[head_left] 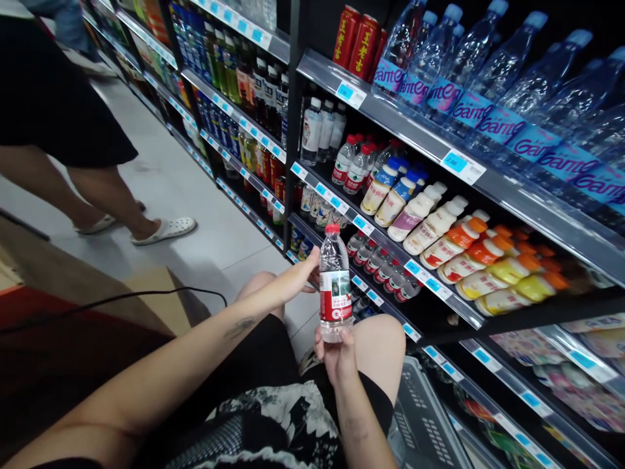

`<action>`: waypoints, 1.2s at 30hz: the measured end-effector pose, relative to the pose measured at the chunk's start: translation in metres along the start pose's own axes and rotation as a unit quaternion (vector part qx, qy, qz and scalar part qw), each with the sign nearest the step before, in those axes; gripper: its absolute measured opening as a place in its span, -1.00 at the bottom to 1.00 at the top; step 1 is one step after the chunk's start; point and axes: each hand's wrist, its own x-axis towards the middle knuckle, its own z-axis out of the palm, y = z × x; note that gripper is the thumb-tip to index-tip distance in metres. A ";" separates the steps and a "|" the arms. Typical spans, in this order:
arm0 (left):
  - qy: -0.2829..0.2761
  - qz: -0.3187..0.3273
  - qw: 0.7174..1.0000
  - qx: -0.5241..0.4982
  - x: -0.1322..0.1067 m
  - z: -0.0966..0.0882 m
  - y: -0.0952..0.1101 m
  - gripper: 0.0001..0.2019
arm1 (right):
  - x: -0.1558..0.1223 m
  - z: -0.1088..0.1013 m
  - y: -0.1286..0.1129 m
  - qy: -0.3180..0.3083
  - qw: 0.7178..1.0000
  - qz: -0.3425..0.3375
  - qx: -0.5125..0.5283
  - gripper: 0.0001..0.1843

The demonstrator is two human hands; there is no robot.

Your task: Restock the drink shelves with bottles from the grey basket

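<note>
A clear plastic water bottle (335, 293) with a red cap and a red, white and green label stands nearly upright in front of my knees. My right hand (336, 357) holds it from below, with fingers and thumb closed around its base. Against the bottle's upper left side rests my left hand (303, 276). Its thumb points up beside the bottle's shoulder, and some of its fingers are hidden behind the bottle. On the low shelf just behind are similar small bottles (375, 260) with red labels.
Shelves of drinks run along the right, with large blue-capped bottles (488, 98), red cans (355, 42) and milk drinks (430, 228). A grey plastic crate (430, 417) sits by my right knee. To the left are an open cardboard box (161, 293), a black cable (146, 294) and another person's legs (105, 182).
</note>
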 end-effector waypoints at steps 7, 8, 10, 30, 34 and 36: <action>0.018 -0.034 0.998 0.048 0.023 0.007 -0.016 -0.04 | 0.017 -0.023 0.016 0.156 0.942 -0.148 -0.256 -0.20; 0.024 -0.038 0.998 0.044 0.024 0.008 -0.017 -0.02 | 0.019 -0.027 0.018 0.176 0.914 -0.179 -0.318 -0.17; 0.020 -0.041 0.999 0.020 0.023 0.009 -0.018 -0.04 | 0.021 -0.034 0.020 0.202 0.843 -0.245 -0.434 -0.21; 0.087 0.061 0.994 0.025 0.012 0.019 -0.054 -0.41 | 0.015 -0.053 0.029 0.272 0.720 -0.350 -0.534 -0.36; -0.017 0.131 0.977 0.165 0.005 0.011 -0.055 -0.38 | 0.018 -0.049 0.048 0.139 0.922 -0.169 -0.318 -0.20; -0.097 0.149 0.957 0.231 -0.001 0.012 -0.046 -0.32 | 0.017 -0.046 0.056 0.095 0.951 -0.128 -0.264 -0.31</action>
